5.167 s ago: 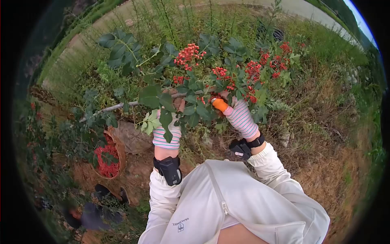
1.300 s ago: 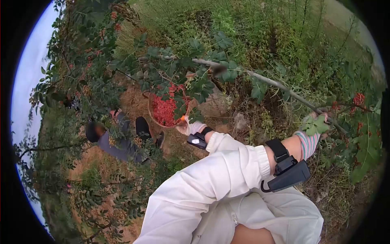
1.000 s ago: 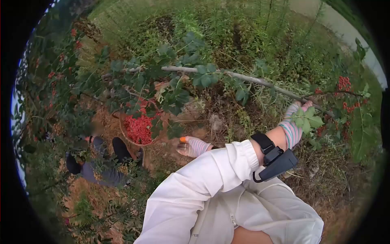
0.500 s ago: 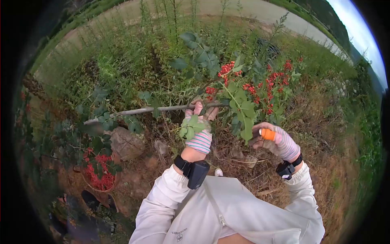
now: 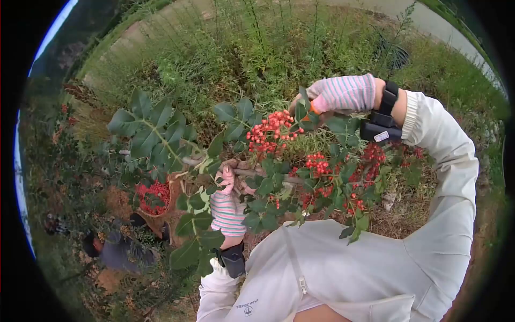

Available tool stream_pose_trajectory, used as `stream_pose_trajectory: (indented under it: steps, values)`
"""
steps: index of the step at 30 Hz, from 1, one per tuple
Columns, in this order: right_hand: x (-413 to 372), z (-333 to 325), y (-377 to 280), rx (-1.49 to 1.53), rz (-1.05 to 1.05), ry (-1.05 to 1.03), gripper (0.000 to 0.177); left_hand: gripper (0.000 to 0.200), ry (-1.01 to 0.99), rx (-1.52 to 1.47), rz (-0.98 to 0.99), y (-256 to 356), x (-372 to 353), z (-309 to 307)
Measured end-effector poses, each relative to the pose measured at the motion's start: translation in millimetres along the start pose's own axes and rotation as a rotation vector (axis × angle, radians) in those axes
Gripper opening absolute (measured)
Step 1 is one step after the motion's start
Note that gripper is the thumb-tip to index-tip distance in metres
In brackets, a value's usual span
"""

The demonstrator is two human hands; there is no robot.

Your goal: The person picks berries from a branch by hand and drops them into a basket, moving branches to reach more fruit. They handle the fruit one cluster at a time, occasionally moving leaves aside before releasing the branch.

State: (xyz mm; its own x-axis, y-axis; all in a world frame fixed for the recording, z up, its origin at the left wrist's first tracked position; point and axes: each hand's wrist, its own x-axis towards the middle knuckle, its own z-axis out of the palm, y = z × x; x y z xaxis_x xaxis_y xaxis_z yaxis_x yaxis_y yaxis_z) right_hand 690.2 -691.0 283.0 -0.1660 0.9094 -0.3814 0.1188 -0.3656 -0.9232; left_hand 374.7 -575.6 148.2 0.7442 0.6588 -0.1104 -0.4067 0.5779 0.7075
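Observation:
My left hand (image 5: 229, 203), in a striped fingerless glove, is closed around a woody branch (image 5: 289, 179) in the middle of the view. Leaves partly cover that hand. Higher up, my right hand (image 5: 339, 97), also gloved, bends over the branch with its fingers curled around a small orange tool (image 5: 311, 112); its working end is hidden behind leaves. Just left of the tool is a cluster of small red berries (image 5: 274, 131), probably Sichuan pepper. Another red cluster (image 5: 317, 164) and several more hang further right on the branch among green leaves.
At left, a basket (image 5: 173, 194) holds red berries (image 5: 153, 197). A person in dark clothing (image 5: 123, 252) is low among the bushes beside it. Tall weeds (image 5: 241, 59) grow ahead, with a coil of black hose (image 5: 391, 53) at upper right and a pale road (image 5: 453, 35) beyond.
My right hand has swung up and over the branch to the berry cluster with the orange tool. My left hand still grips the branch, now lower and nearer; the view has shifted.

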Motion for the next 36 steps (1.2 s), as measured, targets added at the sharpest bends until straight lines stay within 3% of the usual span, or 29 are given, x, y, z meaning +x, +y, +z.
stream_pose_trajectory:
  steps: [3, 6, 9, 14, 19, 36]
  values:
    - [33.9, 10.2, 23.8, 0.075, -0.034, -0.24, 0.028, 0.024, 0.116, 0.291, 0.081, 21.9, -26.0, 25.0]
    - [39.2, 24.5, 42.4, 0.146, -0.061, -0.339, 0.028, 0.029, 0.286, 0.242, -0.011, 36.6, -41.2, 53.6]
    - [44.2, 27.6, 54.6, 0.188, -0.086, -0.392, 0.029, 0.028, 0.273, 0.131, -0.098, 44.9, -51.4, 50.5]
    - [51.0, 25.1, 64.2, 0.223, -0.124, -0.435, 0.029, 0.023, 0.249, 0.024, -0.114, 46.0, -47.5, 65.6]
    - [58.3, 17.1, 68.8, 0.228, -0.172, -0.45, 0.029, 0.023, 0.25, 0.098, -0.172, 39.3, -37.5, 11.0]
    - [56.6, 16.1, 74.1, 0.253, -0.238, -0.458, 0.031, 0.023, 0.299, 0.13, -0.166, 33.8, -39.1, 36.5]
